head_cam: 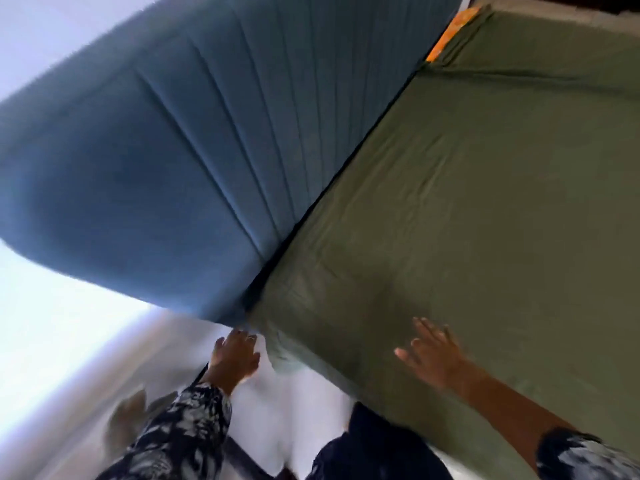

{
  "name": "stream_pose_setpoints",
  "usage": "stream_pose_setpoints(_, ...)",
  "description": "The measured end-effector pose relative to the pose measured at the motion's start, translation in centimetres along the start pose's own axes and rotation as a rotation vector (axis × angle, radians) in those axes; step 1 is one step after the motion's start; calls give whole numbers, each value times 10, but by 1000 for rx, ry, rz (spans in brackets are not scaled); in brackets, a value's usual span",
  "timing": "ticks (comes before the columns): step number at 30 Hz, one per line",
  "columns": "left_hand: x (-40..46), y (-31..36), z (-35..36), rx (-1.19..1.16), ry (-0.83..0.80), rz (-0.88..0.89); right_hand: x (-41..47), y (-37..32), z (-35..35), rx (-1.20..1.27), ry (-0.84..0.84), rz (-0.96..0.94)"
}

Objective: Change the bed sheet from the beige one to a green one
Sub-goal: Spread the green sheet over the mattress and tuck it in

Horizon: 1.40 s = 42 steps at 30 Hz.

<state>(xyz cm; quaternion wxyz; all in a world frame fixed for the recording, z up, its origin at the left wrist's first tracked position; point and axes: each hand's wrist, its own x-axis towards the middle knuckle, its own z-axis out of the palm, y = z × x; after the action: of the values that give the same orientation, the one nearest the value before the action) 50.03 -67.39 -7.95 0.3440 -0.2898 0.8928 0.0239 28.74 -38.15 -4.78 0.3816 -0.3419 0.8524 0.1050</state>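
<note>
- The green sheet is lying spread over the mattress, covering almost all of the top that is showing, with soft creases running across it.
- At the near corner, beside the blue padded headboard, the green cloth is hanging down in a loose fold, so this corner is looking not yet tucked.
- At the far corner an orange patterned cloth is showing under the edge of the sheet; I cannot tell what it is.
- No beige sheet is appearing in this view.
- The left hand is reaching to the near corner, with the fingers bent toward the hanging fold; the picture is blurred, so I cannot tell if it is holding the cloth or only touching it.
- The right hand is lying flat with the fingers spread and straight on the sheet, near the edge, grasping nothing.
- In my judgement the sheet is light, thin and very soft, so it is folding and wrinkling easily and is sliding on the mattress when pulled.
- A good place to take it is probably the hanging corner or the hem, pinching the edge while the flat palm is holding the top in place.
</note>
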Motion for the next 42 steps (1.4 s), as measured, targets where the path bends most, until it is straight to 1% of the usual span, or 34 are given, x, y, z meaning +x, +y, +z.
stream_pose_setpoints(3, -45, -12, 3, 1, -59, -37, -29, 9, -8, 27, 73, 56)
stream_pose_setpoints(6, -80, -8, -3, -33, -54, -49, -47, 6, -25, 55, 148, 34)
stream_pose_setpoints(10, -118, 26, -22, -175, 61, -28, -83, 0, -32, 73, 214, -3)
stream_pose_setpoints(14, -145, 81, -56, -248, 161, 37, -123, 16, -25, 106, 193, -19)
stream_pose_setpoints(16, -165, 113, -78, -230, 195, 69, -151, 35, -23, 156, 236, -25)
stream_pose_setpoints(19, -199, 158, -108, -125, 225, 151, -201, 75, -19, 268, 329, -5)
stream_pose_setpoints(21, -224, 188, -128, -36, 265, 217, -239, 112, -15, 305, 421, 31)
stream_pose_setpoints(24, -253, 226, -154, 59, 304, 294, -292, 168, 1, 289, 511, 109)
stream_pose_setpoints(27, -268, 262, -179, 148, 396, 377, -348, 227, 27, 268, 582, 224)
stream_pose_setpoints(30, -283, 298, -200, 175, 526, 481, -394, 271, 63, 266, 541, 328)
stream_pose_setpoints(31, -290, 309, -204, 175, 563, 518, -409, 278, 76, 265, 504, 354)
stream_pose_setpoints(34, -317, 340, -209, 173, 682, 631, -442, 285, 118, 261, 444, 412)
stream_pose_setpoints(36, -332, 351, -202, 167, 740, 701, -454, 275, 144, 247, 415, 406)
stream_pose_setpoints(38, -332, 356, -184, 147, 721, 751, -448, 264, 167, 189, 324, 346)
stream_pose_setpoints(39, -328, 356, -173, 142, 704, 766, -442, 260, 175, 151, 308, 334)
stream_pose_setpoints(40, -319, 355, -162, 141, 677, 769, -431, 258, 176, 109, 314, 308)
stream_pose_setpoints(41, -308, 354, -148, 126, 645, 774, -422, 256, 180, 116, 329, 302)
stream_pose_setpoints(42, -296, 351, -128, 142, 579, 775, -411, 251, 188, 139, 333, 316)
